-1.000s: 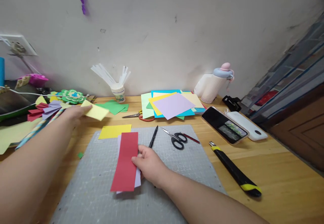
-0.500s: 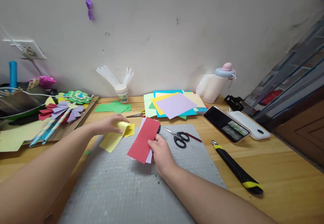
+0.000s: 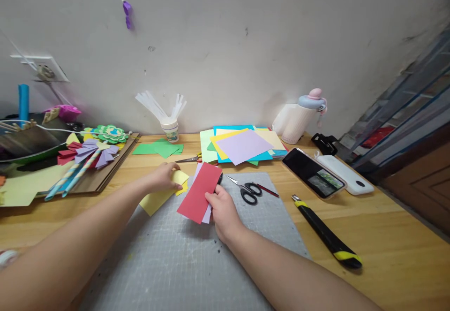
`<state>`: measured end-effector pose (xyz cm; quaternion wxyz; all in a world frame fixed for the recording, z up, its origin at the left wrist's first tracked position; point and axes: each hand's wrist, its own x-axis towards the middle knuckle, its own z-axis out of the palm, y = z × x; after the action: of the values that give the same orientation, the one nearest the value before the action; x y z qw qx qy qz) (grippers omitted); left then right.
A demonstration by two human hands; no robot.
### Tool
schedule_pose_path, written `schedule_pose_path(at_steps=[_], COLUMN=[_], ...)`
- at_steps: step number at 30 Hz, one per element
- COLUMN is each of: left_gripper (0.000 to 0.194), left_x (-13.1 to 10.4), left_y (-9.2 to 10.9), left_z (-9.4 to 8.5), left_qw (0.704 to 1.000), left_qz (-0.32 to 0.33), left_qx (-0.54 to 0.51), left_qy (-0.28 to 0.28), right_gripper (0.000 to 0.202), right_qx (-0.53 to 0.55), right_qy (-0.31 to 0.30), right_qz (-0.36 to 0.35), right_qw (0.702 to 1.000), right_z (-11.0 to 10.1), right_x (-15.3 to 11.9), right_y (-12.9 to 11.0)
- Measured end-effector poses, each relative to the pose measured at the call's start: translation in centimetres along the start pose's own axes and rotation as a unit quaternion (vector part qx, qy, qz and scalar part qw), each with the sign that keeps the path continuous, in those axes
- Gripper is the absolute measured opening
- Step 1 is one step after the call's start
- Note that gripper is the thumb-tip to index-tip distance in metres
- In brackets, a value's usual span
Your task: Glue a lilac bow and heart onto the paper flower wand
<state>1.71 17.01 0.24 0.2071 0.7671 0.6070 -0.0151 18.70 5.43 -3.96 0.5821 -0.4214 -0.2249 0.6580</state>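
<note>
My right hand point(image 3: 225, 210) is closed on a red paper piece point(image 3: 201, 193), its thumb on top. Behind that sheet a strip of lilac paper point(image 3: 206, 215) shows at the lower edge, and a dark end of something sticks out by the fingers. My left hand point(image 3: 165, 178) grips a pale yellow paper strip point(image 3: 156, 200) at its upper part, fingers curled over it. Under the left fingertips lies a brighter yellow piece point(image 3: 183, 188); whether the hand holds it too I cannot tell. Both hands are over the grey cutting mat point(image 3: 168, 264).
Black-handled scissors point(image 3: 249, 193) and a dark red pencil-like stick point(image 3: 267, 190) lie right of my right hand. Further right are a utility knife point(image 3: 326, 231) and a phone point(image 3: 312, 172). Coloured paper sheets point(image 3: 246, 146), green papers point(image 3: 158, 148) and a paper cup point(image 3: 170, 130) stand behind.
My left hand has slid right along the pale yellow paper, its fingers now at the brighter yellow piece. The right hand with the red paper has barely moved.
</note>
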Motion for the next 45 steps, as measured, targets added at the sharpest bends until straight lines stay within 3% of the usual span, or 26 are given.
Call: schedule_pose_path(at_steps=[6, 12, 17, 21, 24, 27, 30, 34, 37, 41, 45], left_gripper=[0.062, 0.066, 0.059, 0.063, 0.056, 0.054, 0.06, 0.06, 0.055, 0.051, 0.036], left_x=[-0.4, -1.3, -2.0, -3.2, -4.9, -6.5, -7.8, -8.4, -7.7, -5.4, -3.3], left_y=[-0.2, -0.4, -1.0, -2.2, -2.5, -1.6, 0.5, 3.5, 4.3, 2.2, -0.7], left_z=[-0.1, 1.3, 1.4, -0.4, -1.3, -0.9, 0.9, 4.2, 5.6, 5.2, 4.4], left_qw=[0.999, 0.986, 0.965, 0.921, 0.876, 0.839, 0.823, 0.834, 0.855, 0.892, 0.944], left_qz=[0.034, 0.093, 0.063, 0.01, -0.01, -0.027, -0.037, -0.036, -0.025, -0.03, -0.007], left_qx=[-0.034, -0.131, -0.251, -0.388, -0.479, -0.539, -0.565, -0.547, -0.5, -0.384, -0.245], left_qy=[0.025, 0.043, 0.04, -0.006, -0.062, -0.072, -0.045, 0.067, 0.136, 0.236, 0.222], right_gripper=[0.026, 0.026, 0.027, 0.026, 0.025, 0.023, 0.021, 0.029, 0.031, 0.027, 0.024], right_qx=[-0.009, -0.019, -0.022, -0.04, -0.06, -0.077, -0.088, -0.081, -0.065, -0.041, -0.015], right_qy=[-0.001, 0.002, 0.001, 0.002, -0.001, -0.017, -0.053, -0.106, -0.105, 0.003, 0.078], right_qz=[0.0, -0.001, -0.01, -0.006, -0.003, 0.001, 0.03, 0.067, 0.021, -0.033, -0.061], right_qw=[1.0, 1.0, 1.0, 0.999, 0.998, 0.997, 0.994, 0.989, 0.992, 0.999, 0.995], right_z=[-0.1, -0.1, 0.0, -0.1, -0.3, -0.3, 0.0, 0.7, 0.7, 0.0, -0.6], right_x=[-0.1, -0.3, -0.2, 0.1, 0.4, 0.4, -0.5, -1.9, -1.9, -0.8, -0.1], right_y=[0.1, 0.1, 0.1, 0.3, 0.8, 1.2, 1.1, 0.9, 1.1, 1.4, 1.2])
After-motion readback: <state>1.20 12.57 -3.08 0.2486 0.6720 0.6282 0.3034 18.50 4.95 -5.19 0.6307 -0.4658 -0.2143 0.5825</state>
